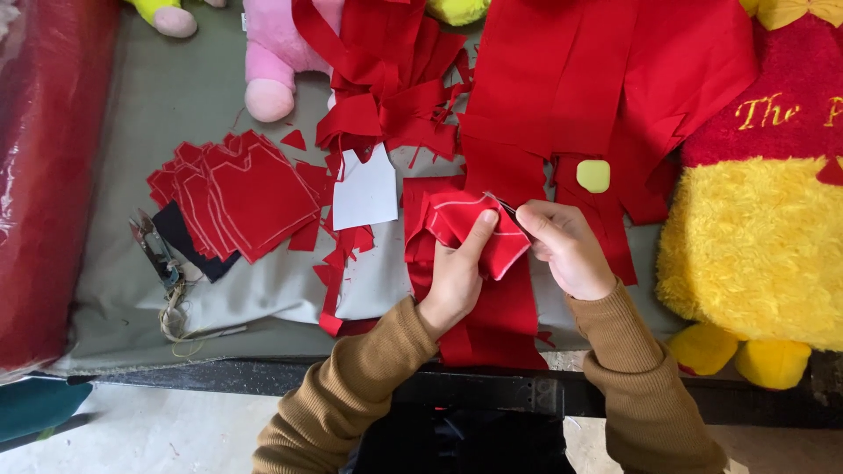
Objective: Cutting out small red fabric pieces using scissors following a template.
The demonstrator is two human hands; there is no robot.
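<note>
My left hand (458, 274) grips a small piece of red fabric (464, 219) marked with white chalk lines, thumb on top. My right hand (566, 246) is closed on small scissors (502, 204), whose blades meet the upper edge of that piece. Both hands work above a long strip of red cloth (500, 325) that hangs over the table's front edge. A stack of cut red shirt-shaped pieces (250, 197) lies to the left, next to a white paper template (365, 191).
Red cloth offcuts (386, 79) and a big red sheet (606, 79) cover the far side of the grey table (176, 105). A yellow chalk piece (594, 175), a yellow and red plush toy (764, 237), a pink plush (277, 53), metal clippers (156, 250) and a wrapped red fabric roll (44, 175) surround them.
</note>
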